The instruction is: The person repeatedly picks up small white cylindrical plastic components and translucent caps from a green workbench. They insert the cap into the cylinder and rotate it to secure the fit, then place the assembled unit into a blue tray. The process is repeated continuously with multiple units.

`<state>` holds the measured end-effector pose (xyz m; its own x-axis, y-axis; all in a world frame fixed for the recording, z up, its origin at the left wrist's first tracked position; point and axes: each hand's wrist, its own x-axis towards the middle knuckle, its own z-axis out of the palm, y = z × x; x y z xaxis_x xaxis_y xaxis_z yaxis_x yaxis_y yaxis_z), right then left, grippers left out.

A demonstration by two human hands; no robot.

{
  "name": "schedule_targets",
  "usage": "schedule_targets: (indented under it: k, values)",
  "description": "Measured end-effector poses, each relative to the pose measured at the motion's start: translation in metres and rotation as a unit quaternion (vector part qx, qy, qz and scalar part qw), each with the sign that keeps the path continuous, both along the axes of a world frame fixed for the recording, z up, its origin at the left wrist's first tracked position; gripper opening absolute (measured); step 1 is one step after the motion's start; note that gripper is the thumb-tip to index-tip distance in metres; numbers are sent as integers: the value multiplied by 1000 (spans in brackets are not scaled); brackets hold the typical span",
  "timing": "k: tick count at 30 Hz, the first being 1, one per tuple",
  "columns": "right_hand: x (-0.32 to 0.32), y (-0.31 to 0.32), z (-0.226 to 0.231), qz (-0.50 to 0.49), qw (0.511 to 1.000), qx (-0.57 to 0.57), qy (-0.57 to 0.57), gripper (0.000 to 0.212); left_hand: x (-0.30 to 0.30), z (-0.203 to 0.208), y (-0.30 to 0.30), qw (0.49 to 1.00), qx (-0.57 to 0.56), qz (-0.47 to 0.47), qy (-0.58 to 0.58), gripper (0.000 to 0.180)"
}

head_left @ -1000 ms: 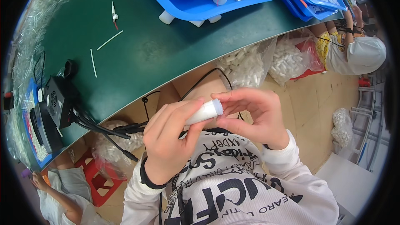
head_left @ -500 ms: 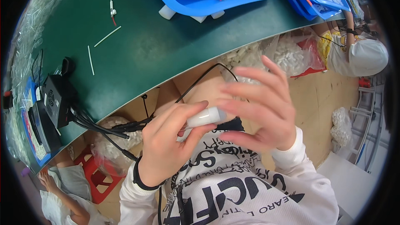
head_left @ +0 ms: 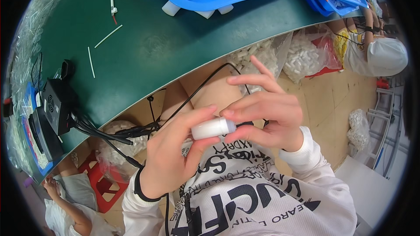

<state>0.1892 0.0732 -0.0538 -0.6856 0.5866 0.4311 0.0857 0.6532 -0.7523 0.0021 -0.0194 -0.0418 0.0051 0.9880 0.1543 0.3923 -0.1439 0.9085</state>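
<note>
Above my lap, my left hand grips a short white plastic cylinder between thumb and fingers. The cylinder lies nearly level and has a greyish translucent cap-like end on its right. My right hand pinches around that end with thumb and index finger, while its other fingers are raised and spread. On the green table, a small white part with a red tip lies near two thin white sticks, one slanted and one more upright.
Blue trays stand at the table's far side, holding white round parts. A black boxy device with cables sits at the left edge. Bags of white pieces rest below the table. Other people sit at right and lower left.
My right hand has moved left and closed its thumb and index finger on the cylinder's greyish end. My left hand still holds the cylinder, shifted slightly left.
</note>
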Motion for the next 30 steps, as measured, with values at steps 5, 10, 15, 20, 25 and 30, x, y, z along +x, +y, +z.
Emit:
schedule_targets:
  k: [5, 10, 15, 20, 25, 30]
  values:
    - [-5, -4, 4, -2, 1000, -29, -2, 33, -2, -11, -3, 992, 19, 39, -119, 33]
    - [-7, 0, 2, 14, 999, -49, 16, 30, -3, -8, 0, 996, 75, 48, -27, 29]
    - [-7, 2, 2, 26, 998, -61, 17, 26, 1, -8, -4, 990, 127, 50, 41, 30]
    - [-8, 6, -6, 47, 997, -47, 46, 22, 5, -11, -4, 984, 150, 39, 86, 25]
    - [-12, 10, -14, 2, 1000, -19, 14, 25, 5, -24, 3, 994, 49, 91, -25, 20]
    - [-23, 2, -15, -252, 958, -53, 123, 15, 8, -35, 4, 880, -236, 71, -406, 20]
